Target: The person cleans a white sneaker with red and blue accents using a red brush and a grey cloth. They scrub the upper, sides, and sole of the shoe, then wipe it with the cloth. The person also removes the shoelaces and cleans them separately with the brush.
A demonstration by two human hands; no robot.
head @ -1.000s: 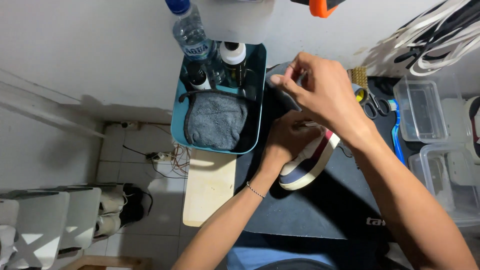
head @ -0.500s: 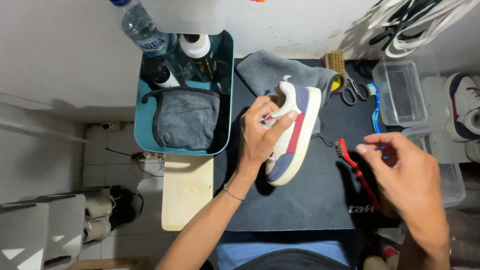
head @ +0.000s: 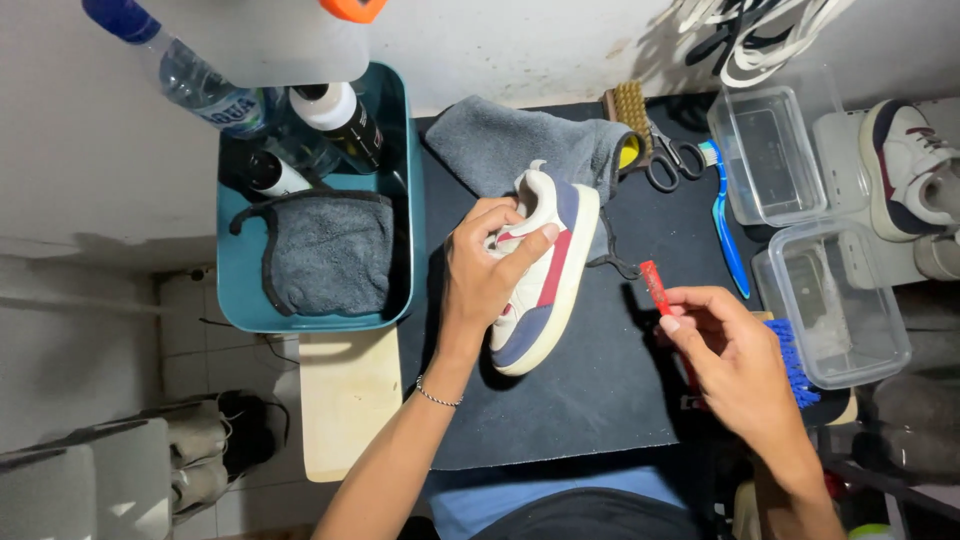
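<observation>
My left hand [head: 490, 270] grips a white sneaker [head: 545, 285] with navy and red panels, holding it on its side on the black mat [head: 580, 390]. My right hand [head: 735, 365] holds a thin red brush [head: 657, 288] by its handle, just to the right of the shoe and apart from it. A grey towel [head: 500, 145] lies on the mat behind the shoe.
A teal tub [head: 238, 290] at left holds a grey cloth [head: 325, 250] and bottles [head: 340, 115]. Scissors [head: 670, 160], a blue toothbrush [head: 725, 225], a bristle brush [head: 628, 105] and clear plastic boxes [head: 765, 150] lie at right. Another sneaker [head: 910, 165] sits far right.
My right hand left the shoe's top, swung to the right and picked up the red brush. The left hand still grips the sneaker, now turned so its side shows.
</observation>
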